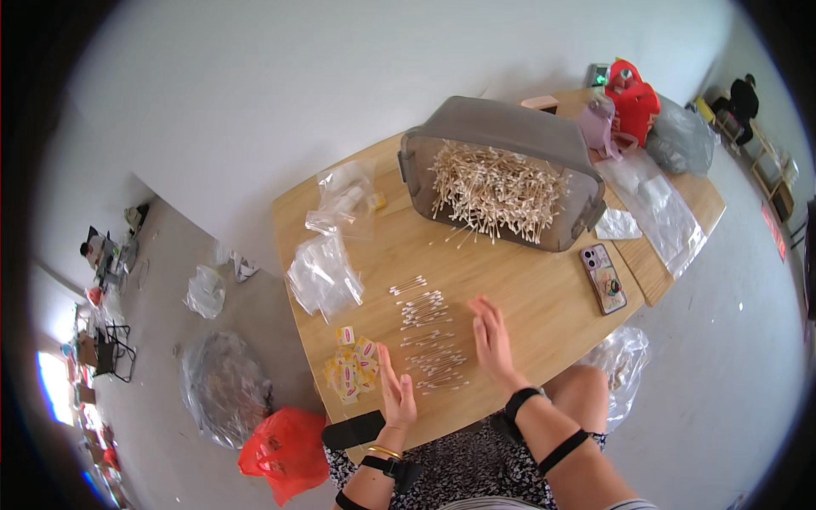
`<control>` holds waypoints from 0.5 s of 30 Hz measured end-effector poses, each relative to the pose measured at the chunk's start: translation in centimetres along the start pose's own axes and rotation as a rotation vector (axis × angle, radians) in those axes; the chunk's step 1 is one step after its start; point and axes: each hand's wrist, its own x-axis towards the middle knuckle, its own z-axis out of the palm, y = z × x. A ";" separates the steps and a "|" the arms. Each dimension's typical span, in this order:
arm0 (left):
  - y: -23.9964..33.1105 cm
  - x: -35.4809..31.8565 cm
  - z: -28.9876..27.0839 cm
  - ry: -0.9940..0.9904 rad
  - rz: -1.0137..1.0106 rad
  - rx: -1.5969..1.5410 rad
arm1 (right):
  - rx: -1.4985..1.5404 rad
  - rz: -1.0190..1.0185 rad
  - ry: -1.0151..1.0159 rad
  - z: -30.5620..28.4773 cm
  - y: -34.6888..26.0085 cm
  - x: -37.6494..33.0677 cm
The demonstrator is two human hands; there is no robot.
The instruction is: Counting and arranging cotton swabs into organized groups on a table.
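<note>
Several small groups of cotton swabs (425, 310) lie side by side on the wooden table between my hands. My left hand (396, 393) is on edge at their left, fingers stretched out, holding nothing. Close beside it is a loose pile of small yellow and white paper labels (350, 371). To the right of the swabs, my right hand (493, 340) also has its fingers straight and nothing in it. Beyond them, a grey translucent plastic bin (501, 119) lies tipped on its side, its mouth toward me, with a heap of loose cotton swabs (497, 191) inside and a few spilling out.
Clear plastic bags (327, 274) lie on the table's left. A phone (603, 279) rests at the right, near plastic sheeting (654, 204) and a red bag (631, 102). A black flat object (354, 430) sits at the near left edge. On the floor stands a red plastic bag (287, 450).
</note>
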 end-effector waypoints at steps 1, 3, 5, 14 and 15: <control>0.2 -0.1 0.8 -0.022 0.028 -0.004 | 0.019 -0.040 -0.035 0.1 0.1 -1.2; 0.4 -0.3 1.8 -0.010 0.025 -0.007 | 0.034 -0.081 -0.093 0.8 0.0 -3.3; 0.7 -0.1 3.2 0.007 0.056 -0.114 | 0.082 -0.080 -0.119 1.7 -0.4 -4.5; 1.3 0.5 4.1 0.066 0.026 -0.199 | 0.020 -0.115 -0.129 3.2 -0.8 -4.8; 1.2 1.1 3.5 0.125 0.028 -0.177 | 0.014 -0.117 -0.132 2.7 -0.5 -4.0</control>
